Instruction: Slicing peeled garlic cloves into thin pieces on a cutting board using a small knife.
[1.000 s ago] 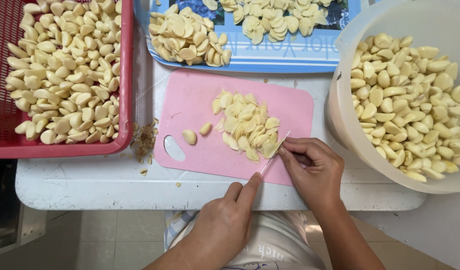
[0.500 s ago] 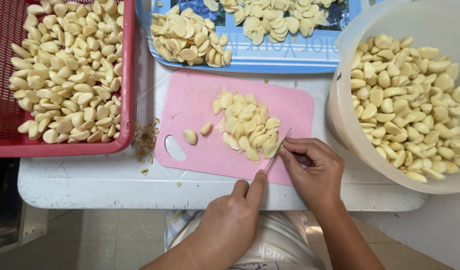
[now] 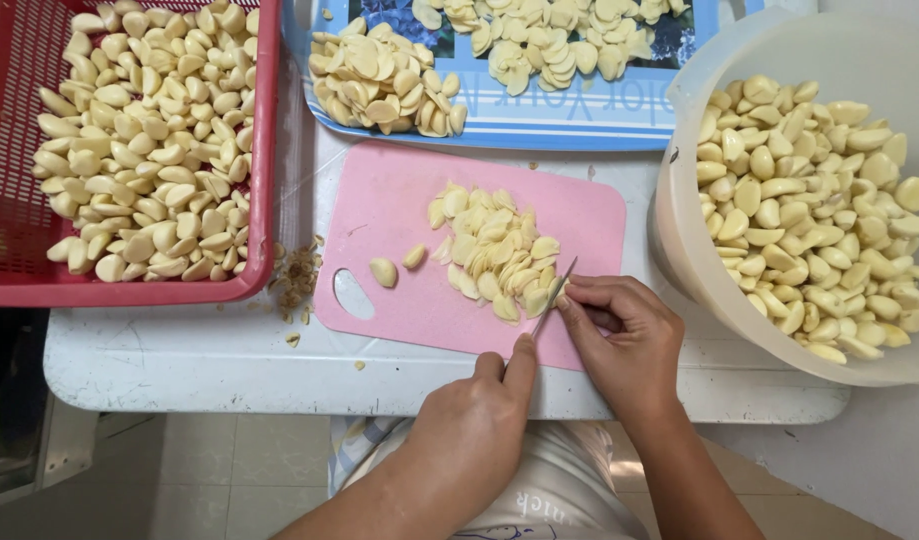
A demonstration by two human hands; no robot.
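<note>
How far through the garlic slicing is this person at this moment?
Done: sliced garlic heaped on the blue tray and a pile of slices on the pink cutting board. In hand: the right hand holds a small knife at the pile's edge, the left hand beside it. Left: two cloves on the board, a full red basket and white bucket.

A white plastic table with rounded corners carries a red plastic mesh basket at left, a blue rectangular tray at the far edge, a pink plastic cutting board in the middle, and a large translucent white tub at right. Brown garlic-skin scraps lie between basket and board.
</note>
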